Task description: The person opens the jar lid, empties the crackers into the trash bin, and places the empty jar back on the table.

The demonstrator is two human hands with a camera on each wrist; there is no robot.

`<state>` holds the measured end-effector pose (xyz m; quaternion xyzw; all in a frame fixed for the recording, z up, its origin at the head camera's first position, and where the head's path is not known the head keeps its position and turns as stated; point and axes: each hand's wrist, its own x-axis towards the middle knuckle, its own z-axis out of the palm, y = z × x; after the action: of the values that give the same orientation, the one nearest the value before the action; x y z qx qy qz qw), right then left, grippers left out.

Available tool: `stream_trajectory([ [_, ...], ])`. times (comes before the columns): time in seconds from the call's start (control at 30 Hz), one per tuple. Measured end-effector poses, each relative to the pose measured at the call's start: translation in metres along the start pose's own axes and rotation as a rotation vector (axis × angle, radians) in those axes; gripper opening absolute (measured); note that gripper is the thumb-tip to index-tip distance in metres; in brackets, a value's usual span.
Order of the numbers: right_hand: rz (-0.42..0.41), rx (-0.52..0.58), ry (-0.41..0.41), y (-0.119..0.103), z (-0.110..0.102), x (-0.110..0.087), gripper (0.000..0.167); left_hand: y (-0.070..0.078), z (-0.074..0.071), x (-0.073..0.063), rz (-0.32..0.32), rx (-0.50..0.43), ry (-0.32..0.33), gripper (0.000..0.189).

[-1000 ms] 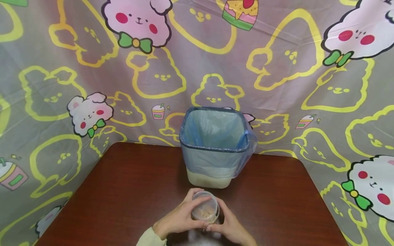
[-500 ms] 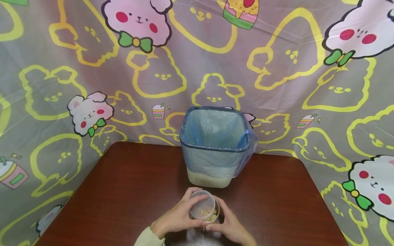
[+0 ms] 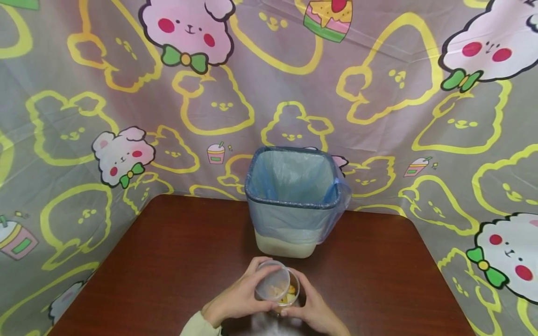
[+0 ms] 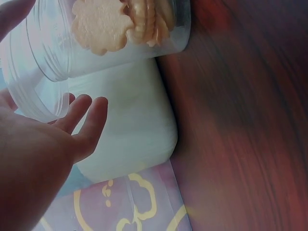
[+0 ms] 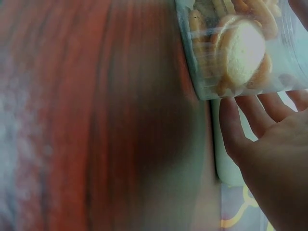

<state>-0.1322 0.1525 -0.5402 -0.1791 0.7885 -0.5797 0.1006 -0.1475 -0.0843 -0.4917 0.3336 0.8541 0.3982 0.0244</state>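
Note:
Near the table's front edge, my left hand (image 3: 239, 295) grips a clear plastic lid (image 3: 272, 281). The lid sits tilted and shifted left of the mouth of a clear plastic jar (image 3: 295, 280), uncovering part of it. My right hand (image 3: 313, 305) holds the jar round its right side. In the left wrist view, a scalloped biscuit (image 4: 102, 26) shows through the jar wall. A round, pale-faced biscuit (image 5: 246, 52) appears in the right wrist view, among several others. Whether the jar touches the table cannot be told.
Behind the hands stands a pale bin (image 3: 286, 246) with a blue bag (image 3: 294, 212) folded over its rim. The dark red-brown table (image 3: 180, 252) has a patterned cloth (image 3: 378, 93) hanging around its back and sides.
My left hand has slid the lid leftward off the jar's mouth, so more of the biscuits show. My right hand and the jar have stayed nearly still.

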Motion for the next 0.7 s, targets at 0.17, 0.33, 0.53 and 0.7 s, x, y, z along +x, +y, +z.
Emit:
stream_trajectory([
  [0.17,-0.008,0.016,-0.006,0.0002,-0.0001,0.0004,0.085,-0.0019,-0.0029,-0.0022,-0.005,0.01,0.01,0.073],
  [0.33,-0.018,0.032,-0.014,0.0008,0.0008,0.0004,0.085,-0.004,-0.0055,-0.0048,-0.016,0.005,0.027,0.076],
  [0.53,-0.042,0.026,-0.01,0.0009,0.0002,0.0017,0.085,-0.0058,-0.0086,-0.0055,-0.01,0.01,0.059,0.078],
  [0.7,0.01,0.007,-0.009,-0.0019,0.0005,0.0013,0.086,-0.0065,-0.0102,-0.0068,-0.03,0.016,0.045,0.076],
])
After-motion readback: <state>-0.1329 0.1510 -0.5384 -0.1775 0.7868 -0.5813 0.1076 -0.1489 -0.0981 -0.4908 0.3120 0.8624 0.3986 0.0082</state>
